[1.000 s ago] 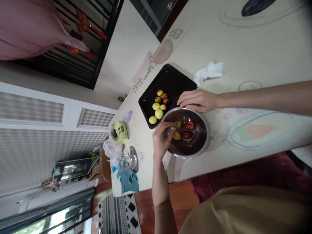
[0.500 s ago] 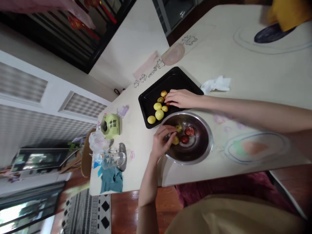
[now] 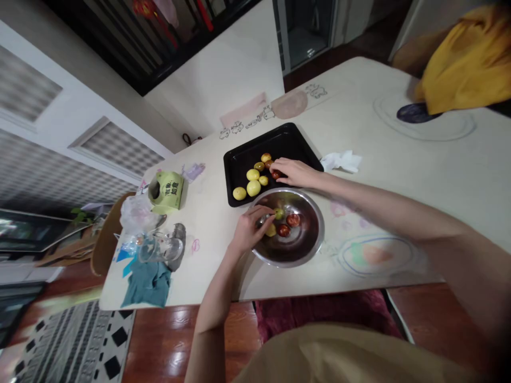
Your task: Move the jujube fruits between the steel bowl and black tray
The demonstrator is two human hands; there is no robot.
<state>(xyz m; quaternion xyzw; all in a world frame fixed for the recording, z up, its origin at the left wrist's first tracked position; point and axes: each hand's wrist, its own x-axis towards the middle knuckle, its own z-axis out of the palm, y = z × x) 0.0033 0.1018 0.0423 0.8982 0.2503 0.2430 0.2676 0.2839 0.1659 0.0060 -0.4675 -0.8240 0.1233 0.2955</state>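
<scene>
dark red fruit [image 3: 276, 174] lies in the black tray [image 3: 293, 142], under curled fingers of the right hand [image 3: 294, 173]; the left hand [image 3: 248, 229] bends over the steel bowl [image 3: 309, 239], beside green fruit [image 3: 279, 214]. whether either hand pinches anything, i cannot tell.

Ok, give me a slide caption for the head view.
Right hand at a red fruit in the black tray, left hand at the metal bowl.

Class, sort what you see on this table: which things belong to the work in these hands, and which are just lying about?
Part of the work:
metal bowl, left hand at its rim
black tray, right hand over it
yellow fruit in the tray
red fruit in the bowl

Lying about:
crumpled white tissue
green box
teal cloth
</scene>
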